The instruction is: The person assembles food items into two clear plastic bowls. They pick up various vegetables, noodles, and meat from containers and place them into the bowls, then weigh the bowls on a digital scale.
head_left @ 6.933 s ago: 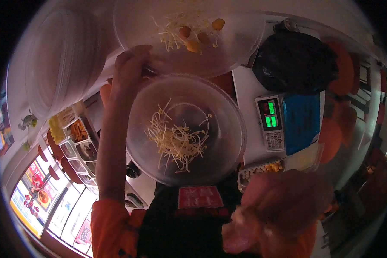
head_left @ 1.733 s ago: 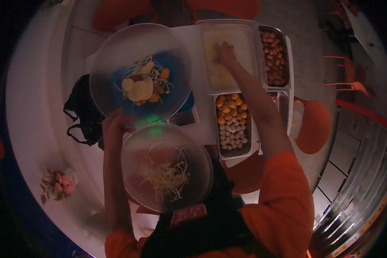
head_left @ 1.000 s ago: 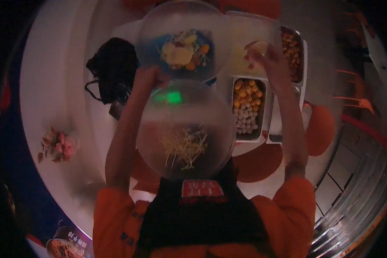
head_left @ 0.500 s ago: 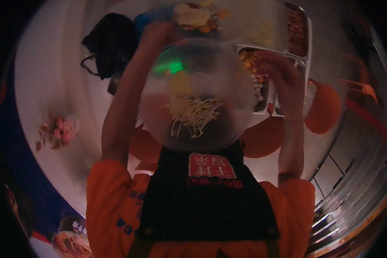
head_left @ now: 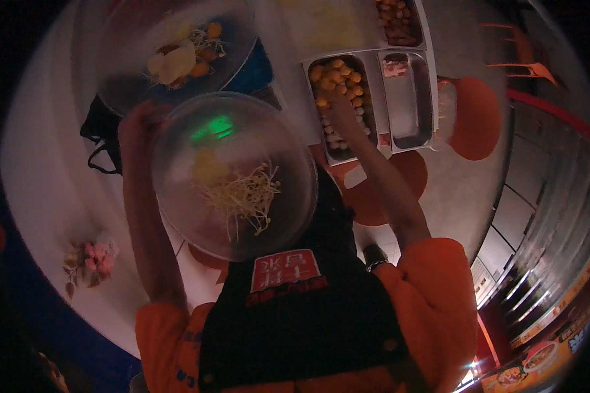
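Note:
My left hand (head_left: 144, 121) grips the rim of a large clear bowl (head_left: 301, 206), which stands out in front of my apron. Bean sprouts (head_left: 246, 193) and a small yellowish piece lie in this bowl. Farther off at the upper left is a second clear bowl (head_left: 121, 88), holding sprouts, pale flat slices and orange balls. My right hand (head_left: 341, 111) reaches down into a metal pan (head_left: 337, 157) of yellow-orange balls (head_left: 337, 72) and white balls (head_left: 334, 137). Its fingers are drawn together among the balls; what they hold is hidden.
Beside the ball pan is a metal pan (head_left: 410, 118) with a few pinkish pieces; beyond it sits a pan of brownish pieces (head_left: 396, 23). A black bag (head_left: 101, 134) lies at left, near pink flowers (head_left: 98, 255). Orange stools (head_left: 476, 118) stand at right.
My right hand has come down into the pan of balls from above its edge. Both clear bowls, my left hand and the pans now appear farther left as the view has turned.

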Motion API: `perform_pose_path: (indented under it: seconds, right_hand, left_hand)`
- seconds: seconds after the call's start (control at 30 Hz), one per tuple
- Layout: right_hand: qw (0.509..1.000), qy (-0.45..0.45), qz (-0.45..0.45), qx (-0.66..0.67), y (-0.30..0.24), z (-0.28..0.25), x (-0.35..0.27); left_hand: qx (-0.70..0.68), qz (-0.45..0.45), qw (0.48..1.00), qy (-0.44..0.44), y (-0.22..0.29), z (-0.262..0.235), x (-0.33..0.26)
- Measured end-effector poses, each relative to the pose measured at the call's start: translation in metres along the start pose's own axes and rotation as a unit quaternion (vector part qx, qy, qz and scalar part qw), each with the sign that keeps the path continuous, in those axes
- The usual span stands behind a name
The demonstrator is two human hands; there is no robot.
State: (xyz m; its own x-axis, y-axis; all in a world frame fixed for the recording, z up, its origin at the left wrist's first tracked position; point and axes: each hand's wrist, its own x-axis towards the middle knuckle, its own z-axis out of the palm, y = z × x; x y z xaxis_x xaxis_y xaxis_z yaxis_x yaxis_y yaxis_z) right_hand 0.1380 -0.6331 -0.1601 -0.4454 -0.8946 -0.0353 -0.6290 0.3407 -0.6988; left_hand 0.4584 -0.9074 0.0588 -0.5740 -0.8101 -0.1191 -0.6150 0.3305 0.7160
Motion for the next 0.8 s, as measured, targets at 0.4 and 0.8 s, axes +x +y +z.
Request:
perform_pose_path:
  seconds: [0.4,0.8]
  right_hand:
    - [0.990,0.007,0.125,-0.062,0.019,0.035,0.042]
    - [0.947,-0.012,0.174,0.271,-0.134,-0.119,0.033]
  left_hand:
    - [-0.215,-0.131,0.968,-0.002,-0.007,0.027,0.019]
    - [-0.194,-0.128,0.973,0.007,-0.010,0.038,0.020]
